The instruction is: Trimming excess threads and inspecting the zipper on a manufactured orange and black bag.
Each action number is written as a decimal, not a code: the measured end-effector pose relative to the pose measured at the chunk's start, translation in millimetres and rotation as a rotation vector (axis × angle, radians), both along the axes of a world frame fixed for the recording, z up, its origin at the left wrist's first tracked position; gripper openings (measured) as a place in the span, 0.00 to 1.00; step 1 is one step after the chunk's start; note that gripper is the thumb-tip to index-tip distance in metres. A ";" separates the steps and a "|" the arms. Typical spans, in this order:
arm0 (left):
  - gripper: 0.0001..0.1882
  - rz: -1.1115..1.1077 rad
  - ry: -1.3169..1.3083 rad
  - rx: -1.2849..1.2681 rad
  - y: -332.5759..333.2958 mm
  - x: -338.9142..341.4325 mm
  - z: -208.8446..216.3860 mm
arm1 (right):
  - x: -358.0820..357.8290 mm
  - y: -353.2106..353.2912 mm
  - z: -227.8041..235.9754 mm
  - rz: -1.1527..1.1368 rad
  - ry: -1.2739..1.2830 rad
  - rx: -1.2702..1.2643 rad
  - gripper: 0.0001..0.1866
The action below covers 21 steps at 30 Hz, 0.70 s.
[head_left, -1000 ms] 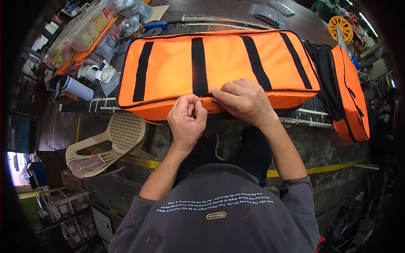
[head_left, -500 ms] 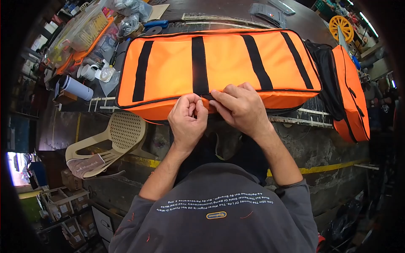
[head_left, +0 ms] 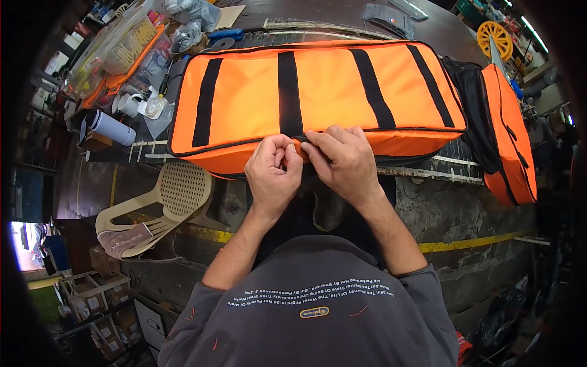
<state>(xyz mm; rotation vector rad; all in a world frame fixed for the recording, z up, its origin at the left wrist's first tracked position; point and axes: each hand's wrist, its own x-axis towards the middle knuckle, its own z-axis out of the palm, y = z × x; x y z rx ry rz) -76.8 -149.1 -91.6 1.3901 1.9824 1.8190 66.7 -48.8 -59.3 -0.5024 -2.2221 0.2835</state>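
Note:
A long orange bag (head_left: 244,98) with black edging and several black straps lies across the table edge in front of me. My left hand (head_left: 273,174) is closed in a pinch at the bag's near side, just below the end of a wide black strap (head_left: 290,88). What its fingertips hold is too small to make out. Close beside it, my right hand (head_left: 350,164) pinches the black edging, its thumb turned toward the left fingertips. The fingers cover the spot between them.
Another orange and black bag (head_left: 507,134) hangs over the table's right end. Clear plastic bins (head_left: 125,49), mugs (head_left: 128,104) and a pale tumbler (head_left: 111,126) crowd the left side. A beige plastic chair (head_left: 177,189) stands on the floor to the left.
My right hand has shifted slightly left, its thumb closer to the left fingertips, and its forearm has drawn inward. The left hand and the bag have barely moved.

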 end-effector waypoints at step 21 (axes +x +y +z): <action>0.07 -0.237 0.549 0.054 30.0 10.7 52.7 | 146.3 26.5 -4.8 -0.545 0.264 -0.320 0.17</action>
